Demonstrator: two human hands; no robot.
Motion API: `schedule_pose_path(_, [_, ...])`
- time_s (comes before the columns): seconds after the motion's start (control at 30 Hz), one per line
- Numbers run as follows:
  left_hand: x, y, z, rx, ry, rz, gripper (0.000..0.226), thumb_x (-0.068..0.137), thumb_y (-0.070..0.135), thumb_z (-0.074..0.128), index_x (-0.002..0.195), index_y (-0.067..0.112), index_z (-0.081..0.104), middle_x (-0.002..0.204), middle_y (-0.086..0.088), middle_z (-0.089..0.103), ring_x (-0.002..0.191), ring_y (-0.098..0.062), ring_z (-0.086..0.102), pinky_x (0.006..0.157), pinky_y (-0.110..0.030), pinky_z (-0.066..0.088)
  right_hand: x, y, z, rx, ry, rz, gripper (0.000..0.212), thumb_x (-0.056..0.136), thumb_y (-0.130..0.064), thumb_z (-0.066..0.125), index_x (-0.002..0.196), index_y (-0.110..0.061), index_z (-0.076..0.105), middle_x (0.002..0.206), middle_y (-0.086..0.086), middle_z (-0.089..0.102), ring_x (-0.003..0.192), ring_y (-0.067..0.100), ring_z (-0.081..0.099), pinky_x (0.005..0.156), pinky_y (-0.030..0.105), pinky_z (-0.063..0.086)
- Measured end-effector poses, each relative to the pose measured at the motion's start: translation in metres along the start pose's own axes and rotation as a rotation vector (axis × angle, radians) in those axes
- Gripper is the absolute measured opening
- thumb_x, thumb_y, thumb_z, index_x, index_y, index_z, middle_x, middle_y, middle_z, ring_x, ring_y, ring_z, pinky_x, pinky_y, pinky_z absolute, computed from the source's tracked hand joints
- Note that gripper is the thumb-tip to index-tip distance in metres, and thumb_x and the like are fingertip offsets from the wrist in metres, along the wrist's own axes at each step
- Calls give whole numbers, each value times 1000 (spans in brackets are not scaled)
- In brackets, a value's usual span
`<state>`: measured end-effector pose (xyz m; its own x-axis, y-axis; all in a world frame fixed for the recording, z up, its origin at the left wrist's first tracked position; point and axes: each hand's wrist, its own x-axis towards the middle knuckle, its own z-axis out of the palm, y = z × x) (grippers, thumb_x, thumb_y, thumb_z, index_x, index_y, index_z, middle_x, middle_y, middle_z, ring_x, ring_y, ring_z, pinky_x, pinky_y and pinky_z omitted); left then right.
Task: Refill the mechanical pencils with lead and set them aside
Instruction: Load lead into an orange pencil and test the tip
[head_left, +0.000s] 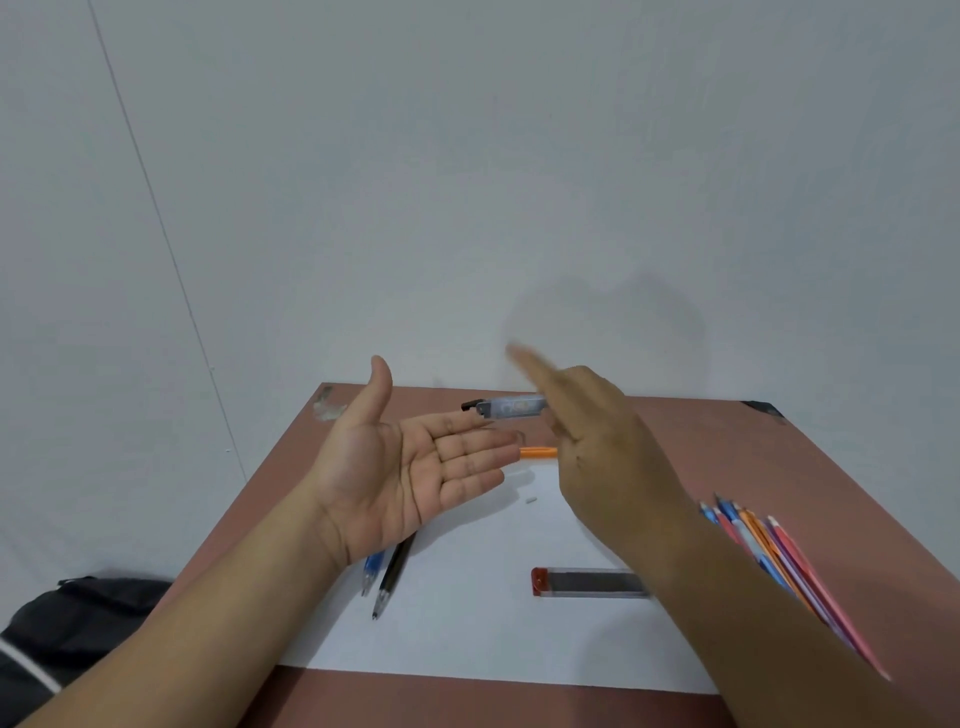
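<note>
My left hand (410, 467) is held palm up above the table, fingers straight, with nothing in it. My right hand (597, 441) hovers to its right and grips a clear lead case (511, 406) with a black cap end, tilted over my left fingertips; its index finger is blurred. An orange pencil (537, 452) lies on the white sheet (467, 623) behind my hands. A blue pencil (371, 569) and a black pencil (392, 574) lie under my left wrist. A second lead case (587, 582) with a red cap lies on the sheet.
A bunch of several coloured pencils (769, 551) lies at the table's right, partly behind my right forearm. A small white bit (530, 500) sits on the sheet. The brown table (727, 447) meets a white wall. A black bag (78, 618) sits low left.
</note>
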<state>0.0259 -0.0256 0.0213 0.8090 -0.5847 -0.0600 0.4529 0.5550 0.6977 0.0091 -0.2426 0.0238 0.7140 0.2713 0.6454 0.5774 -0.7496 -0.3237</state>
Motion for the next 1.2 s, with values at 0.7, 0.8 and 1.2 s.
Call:
schedule_pose_path(0.7, [0,-1,-1,54,-21,-33,121,78,91,35,143,-11,42,144,-35,47,137,-44,47,112,-52,40,-1,7,6,-25,-20,-51,77,82,15,50,141,-33,58,105,-8,56,96,13,52,77,37,55])
schedule_pose_path(0.8, [0,-1,-2,47,-12,-32,122,78,91,36,144,-12,39,144,-36,47,137,-44,47,111,-52,40,1,3,5,16,-46,12,93,94,7,48,151,-60,19,97,-15,50,88,8,49,74,28,51])
schedule_pose_path(1.2, [-1,-1,-1,45,-14,-23,122,77,91,35,143,-12,42,143,-35,48,136,-44,48,111,-53,40,0,2,3,23,-41,6,88,93,8,50,149,-58,31,101,-12,54,92,10,53,76,29,54])
